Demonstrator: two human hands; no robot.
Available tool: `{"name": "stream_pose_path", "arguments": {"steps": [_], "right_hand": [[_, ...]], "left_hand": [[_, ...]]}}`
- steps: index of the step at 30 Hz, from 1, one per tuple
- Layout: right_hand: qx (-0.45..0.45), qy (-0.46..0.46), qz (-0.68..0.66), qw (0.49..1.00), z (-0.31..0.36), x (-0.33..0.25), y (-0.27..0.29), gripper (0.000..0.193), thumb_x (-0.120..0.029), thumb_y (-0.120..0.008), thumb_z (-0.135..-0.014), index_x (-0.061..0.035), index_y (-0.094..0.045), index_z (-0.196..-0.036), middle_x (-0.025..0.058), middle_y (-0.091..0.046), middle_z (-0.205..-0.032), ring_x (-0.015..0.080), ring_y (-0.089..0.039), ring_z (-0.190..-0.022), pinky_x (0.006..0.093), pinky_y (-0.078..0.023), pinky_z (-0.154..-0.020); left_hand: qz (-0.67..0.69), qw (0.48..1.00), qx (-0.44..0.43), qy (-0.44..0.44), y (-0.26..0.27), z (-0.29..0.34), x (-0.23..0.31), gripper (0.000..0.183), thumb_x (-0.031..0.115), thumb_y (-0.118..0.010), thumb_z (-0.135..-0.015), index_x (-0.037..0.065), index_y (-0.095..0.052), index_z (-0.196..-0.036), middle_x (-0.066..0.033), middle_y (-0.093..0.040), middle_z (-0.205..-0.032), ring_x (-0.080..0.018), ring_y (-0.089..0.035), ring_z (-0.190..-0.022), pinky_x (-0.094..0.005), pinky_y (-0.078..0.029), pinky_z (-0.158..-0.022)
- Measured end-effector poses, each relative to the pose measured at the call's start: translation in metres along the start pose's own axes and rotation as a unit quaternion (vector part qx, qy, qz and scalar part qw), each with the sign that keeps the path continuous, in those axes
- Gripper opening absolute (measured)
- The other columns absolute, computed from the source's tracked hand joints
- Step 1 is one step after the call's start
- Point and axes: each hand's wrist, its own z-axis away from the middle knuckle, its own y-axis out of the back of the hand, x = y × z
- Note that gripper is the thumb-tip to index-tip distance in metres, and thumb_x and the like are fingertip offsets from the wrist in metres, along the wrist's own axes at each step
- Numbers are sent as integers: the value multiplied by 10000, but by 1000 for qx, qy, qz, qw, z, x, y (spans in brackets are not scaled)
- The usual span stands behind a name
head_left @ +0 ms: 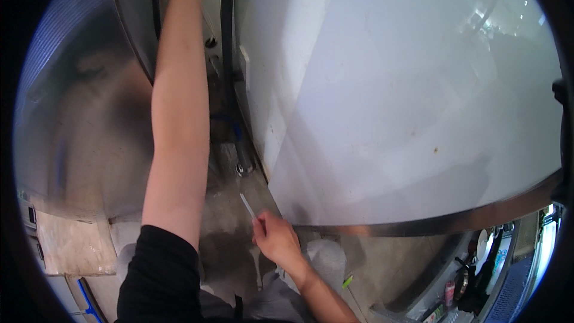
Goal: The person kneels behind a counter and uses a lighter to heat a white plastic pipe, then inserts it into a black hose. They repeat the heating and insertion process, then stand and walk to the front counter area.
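Thin white strip [247,204]: lower centre, sticking up-left from the fingertips.
Right hand [276,239]: pinched on the strip.
Left hand: beyond the top edge, grip untellable.

Right hand [276,240] pinches a thin white strip [247,204] beside the steel cabinet door [406,96].

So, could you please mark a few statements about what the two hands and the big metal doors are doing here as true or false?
1. The right hand pinches a thin pale strip. True.
2. The left arm hangs down by the floor. False: it reaches up along the gap between the doors, and the left hand is out of view.
3. The large pale metal door stands on the right. True.
4. The right hand grips a red bottle. False: it holds only the strip.
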Motion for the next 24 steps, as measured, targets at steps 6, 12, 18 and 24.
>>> {"name": "stream_pose_path", "arguments": {"steps": [6, 12, 18, 24], "right_hand": [[-61, -54, 3, 997, -8, -9, 6, 290, -302, -580, -1049, -24, -660, -1028, 92, -761, -756, 303, -748, -751, 437, -569, -742], [-78, -82, -21, 993, -7, -17, 14, 291, -312, -572, -1050, -37, -667, -1038, 91, -763, -758, 318, -749, -769, 452, -567, -753], [-87, -86, -25, 992, -5, -14, 13, 299, -329, -562, -1051, -48, -664, -1034, 95, -757, -753, 343, -746, -796, 478, -565, -772], [-80, -77, -18, 994, -5, -13, 10, 308, -353, -561, -1051, -61, -661, -1045, 113, -757, -780, 377, -739, -845, 513, -560, -800]], "left_hand": [[-82, 997, 0, 15, 4, -2, 9, 1143, -72, -576, -755, 254, -53, -1718, -247, -270, -1716, -323, -572, -1310, -394, -523, -1010], [10, 999, -20, -24, 3, 3, 10, 1256, -100, -558, -733, 381, 100, -1689, -285, -350, -1672, -288, -675, -906, -363, -564, -762], [7, 994, 21, -111, -3, 3, 0, 1213, -86, -584, -749, 254, 98, -1693, -294, -390, -1644, -321, -679, -947, -382, -576, -812], [22, 989, 119, -89, -18, -20, -38, 1007, 50, -583, -754, 19, -160, -1667, -332, -696, -1227, -377, -705, -1101, -365, -457, -1104]]}}
